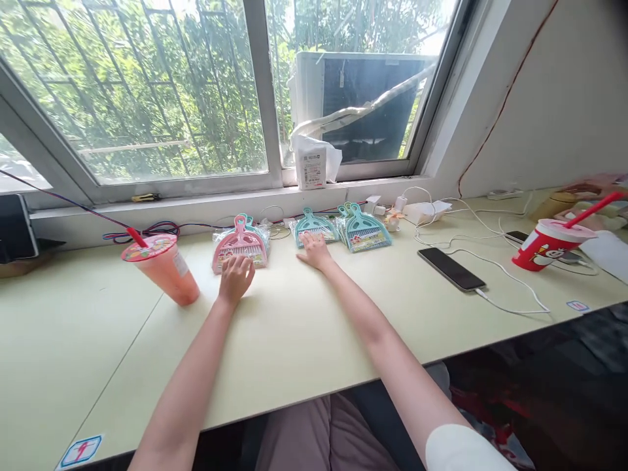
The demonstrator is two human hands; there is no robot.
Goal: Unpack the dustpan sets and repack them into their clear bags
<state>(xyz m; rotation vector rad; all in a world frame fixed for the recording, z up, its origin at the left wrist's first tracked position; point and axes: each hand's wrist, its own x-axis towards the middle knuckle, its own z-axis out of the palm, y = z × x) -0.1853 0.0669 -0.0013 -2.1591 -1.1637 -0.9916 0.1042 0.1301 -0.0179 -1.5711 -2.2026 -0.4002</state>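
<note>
My left hand (236, 279) rests at the front edge of a pink mini dustpan-and-brush set (240, 240) in clear wrapping, its thumb apart from the fingers. Behind that pink set, part of a teal one shows. Stretched further forward, my right hand (315, 250) lies with spread fingers on the lower edge of a teal dustpan-and-brush set (308, 222), also wrapped. Just to its right is a pile of more wrapped teal sets (366, 230). Neither hand is closed around a set.
On the left a pink drink cup (164, 271) stands with a red straw. To the right lie a phone (451, 268) on a white charging cable and a red drink cup (547, 246). A white box (313, 169) stands on the sill. The table's front edge (294, 401) runs before my lap.
</note>
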